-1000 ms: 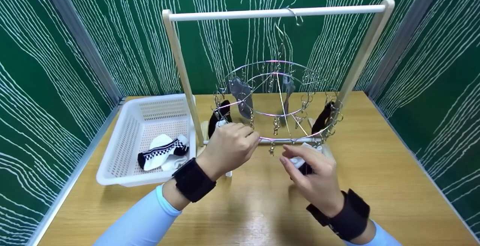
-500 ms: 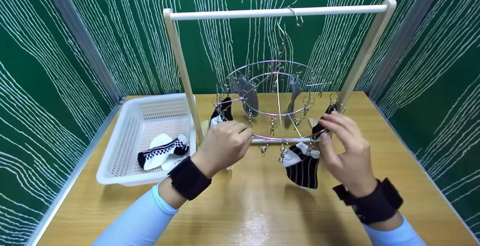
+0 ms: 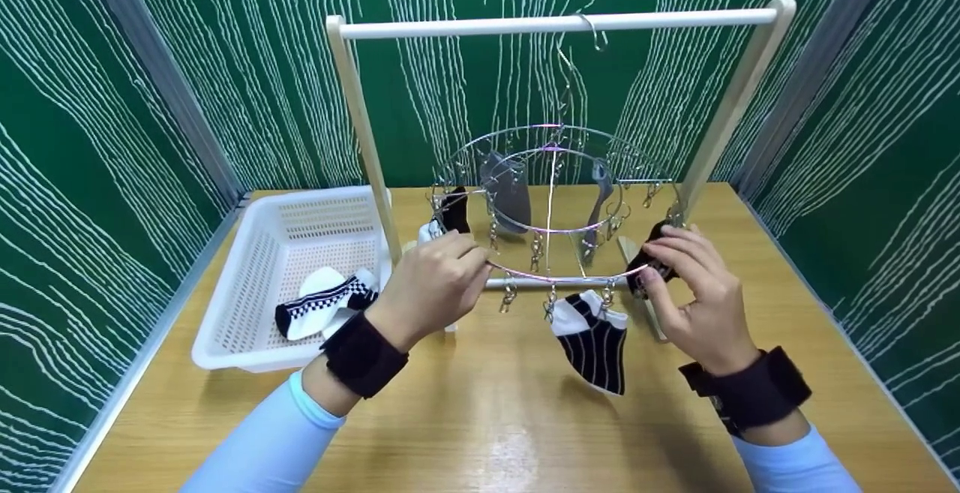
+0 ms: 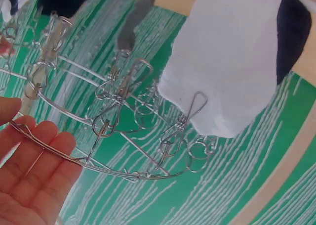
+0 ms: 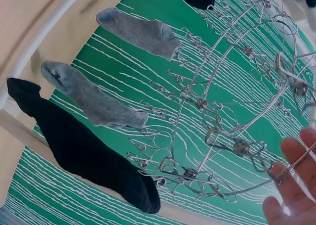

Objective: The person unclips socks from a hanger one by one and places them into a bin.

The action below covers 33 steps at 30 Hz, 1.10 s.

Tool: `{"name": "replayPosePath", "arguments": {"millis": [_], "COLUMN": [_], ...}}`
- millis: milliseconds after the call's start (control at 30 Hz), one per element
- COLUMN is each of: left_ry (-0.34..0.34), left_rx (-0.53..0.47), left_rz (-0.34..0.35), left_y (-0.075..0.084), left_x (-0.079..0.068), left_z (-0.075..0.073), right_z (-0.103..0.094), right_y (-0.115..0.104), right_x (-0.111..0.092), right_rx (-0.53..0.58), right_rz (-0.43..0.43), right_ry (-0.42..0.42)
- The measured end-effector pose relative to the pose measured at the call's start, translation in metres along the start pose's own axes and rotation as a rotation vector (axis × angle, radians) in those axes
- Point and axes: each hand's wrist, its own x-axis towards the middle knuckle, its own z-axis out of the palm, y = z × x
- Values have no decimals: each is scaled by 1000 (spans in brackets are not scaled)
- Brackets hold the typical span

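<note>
Metal hanger (image 3: 553,231): uneven pull could tangle clips (image 3: 508,296)
Left hand (image 3: 439,275): grips hanger's left
Right hand (image 3: 701,294): pinches hanger's right

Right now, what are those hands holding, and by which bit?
The left hand and right hand both hold the round metal hanger by its outer ring, either side of its front.

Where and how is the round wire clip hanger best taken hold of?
I'd grip the clip hanger's near outer rim from the front, at either side, where the left hand and right hand are. That thin wire arc lies nearest the head camera, with bare stretches between clips, and two spread holds should limit tipping.
</note>
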Motion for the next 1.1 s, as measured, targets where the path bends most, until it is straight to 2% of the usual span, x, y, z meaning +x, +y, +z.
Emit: {"name": "replayPosePath", "arguments": {"millis": [233,400,733,933,1100], "left_ry": [-37,-35,14,30,68], "left_rx": [-16,-10,47,45,51], "left_rz": [-45,-48,29,64,85], "left_y": [-9,-8,3,-1,-5], "left_x": [-1,-1,2,0,1], "left_z": [-5,-5,0,1,3], "right_z": [4,6,19,25,28], "right_y": [-1,-8,-25,-32,-39], "right_x": [-1,0,0,1,2], "right_rx": [42,51,30,8,-4], "right_rz": [-78,-104,-153,-171,-165], "right_ry": [37,32,57,58,48]}}
